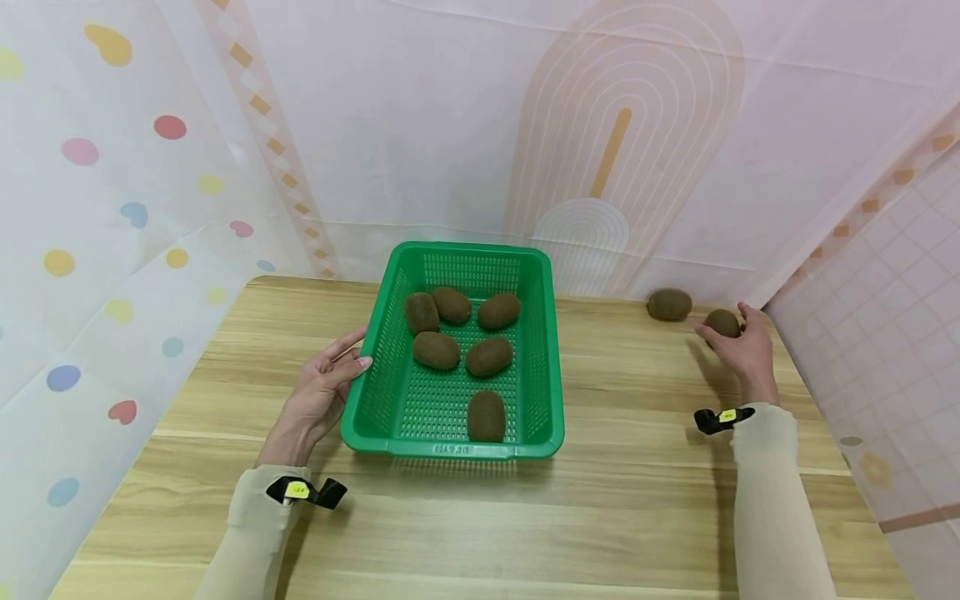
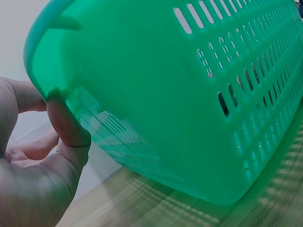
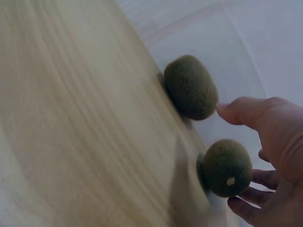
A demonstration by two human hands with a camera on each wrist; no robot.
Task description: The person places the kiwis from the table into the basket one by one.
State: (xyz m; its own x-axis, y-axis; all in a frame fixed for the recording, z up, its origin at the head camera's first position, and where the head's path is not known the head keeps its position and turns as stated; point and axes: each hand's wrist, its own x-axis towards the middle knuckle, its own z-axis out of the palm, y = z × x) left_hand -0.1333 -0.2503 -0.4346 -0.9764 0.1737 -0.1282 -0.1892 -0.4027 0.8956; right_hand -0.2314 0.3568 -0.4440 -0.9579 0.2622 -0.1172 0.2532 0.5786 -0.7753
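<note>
A green plastic basket (image 1: 557,367) with slotted walls stands on the table, holding several brown kiwis (image 1: 489,357). At its left side my left hand (image 1: 322,390) grips the rim, thumb over the edge; the left wrist view shows that thumb (image 2: 68,118) against the green plastic. Far to the right, my right hand (image 1: 750,350) is around a kiwi (image 1: 722,323) on the table. In the right wrist view its fingers (image 3: 255,195) lie close behind this kiwi (image 3: 226,165), while the thumb stands apart from it. Another kiwi (image 1: 670,305) lies just left of the hand.
The wooden table (image 1: 622,500) ends at the back against a patterned cloth backdrop (image 1: 420,125). A tile-patterned wall (image 1: 907,275) rises close by on the right, beside my right hand. Black straps with small devices sit on both wrists.
</note>
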